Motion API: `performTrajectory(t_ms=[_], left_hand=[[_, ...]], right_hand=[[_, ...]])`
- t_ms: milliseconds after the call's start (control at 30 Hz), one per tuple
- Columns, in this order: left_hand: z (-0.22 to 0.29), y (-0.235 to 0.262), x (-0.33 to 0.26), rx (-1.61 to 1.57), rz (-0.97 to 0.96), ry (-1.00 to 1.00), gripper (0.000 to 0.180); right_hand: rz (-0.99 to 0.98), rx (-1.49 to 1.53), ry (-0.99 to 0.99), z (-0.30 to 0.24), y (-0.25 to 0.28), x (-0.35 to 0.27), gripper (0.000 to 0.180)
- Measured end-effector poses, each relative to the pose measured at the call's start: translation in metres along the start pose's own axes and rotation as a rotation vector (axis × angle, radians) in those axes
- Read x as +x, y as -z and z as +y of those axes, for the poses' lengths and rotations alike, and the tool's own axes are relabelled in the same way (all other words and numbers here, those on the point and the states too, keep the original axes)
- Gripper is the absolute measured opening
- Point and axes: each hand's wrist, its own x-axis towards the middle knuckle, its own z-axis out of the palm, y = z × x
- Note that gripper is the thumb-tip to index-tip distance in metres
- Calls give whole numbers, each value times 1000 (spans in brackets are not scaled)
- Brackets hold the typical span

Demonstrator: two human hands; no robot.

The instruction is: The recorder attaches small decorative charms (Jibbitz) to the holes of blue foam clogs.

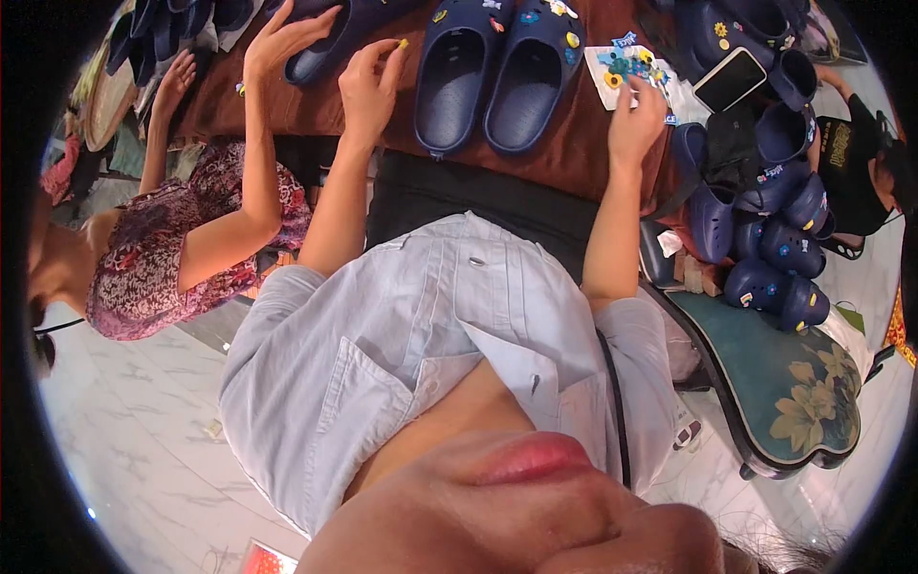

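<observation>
My left hand (368, 94) pinches a small yellow shoe charm (403, 44) just left of two navy clogs. The left clog (448, 91) and the right clog (526, 96) lie side by side, toes pointing away, with colourful charms on their upper parts. My right hand (639, 120) is at the near edge of a heap of charms (631, 65) in blue, yellow and other colours. Its fingers are bent together at the heap, and I cannot make out whether a charm is between them. The heap rests on a white sheet (601, 57).
A brown cloth (225, 103) covers the table. To the left, a co-worker's hand (277, 46) is by another navy clog (330, 43). A phone (731, 80) and piled navy clogs (760, 225) are on the right. Below them stands a green flowered stool seat (765, 373). Another person (851, 163) is farther right.
</observation>
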Motion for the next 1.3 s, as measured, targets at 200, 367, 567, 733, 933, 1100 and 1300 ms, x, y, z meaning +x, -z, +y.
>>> performTrajectory(t_ms=[200,367,567,733,933,1100,1300], left_hand=[[91,-37,1,-82,-266,-518,20],[141,-114,-16,140,-622,-922,13],[149,-192,-29,391,-834,-855,12],[152,-195,-32,336,-683,-752,14],[155,-122,-24,17,-369,-524,24],[119,-79,-19,-65,-166,-531,23],[84,-26,-15,-90,-52,-414,23]], right_hand=[[-185,-367,-59,52,2,16,25],[-234,-459,-37,56,-6,26,20],[-227,-510,22,57,-6,27,17],[-164,-176,-49,59,11,15,18],[-108,956,-638,-27,23,2,9],[-281,1243,-680,-81,10,-7,10],[-512,1255,-652,-139,-9,-8,14]])
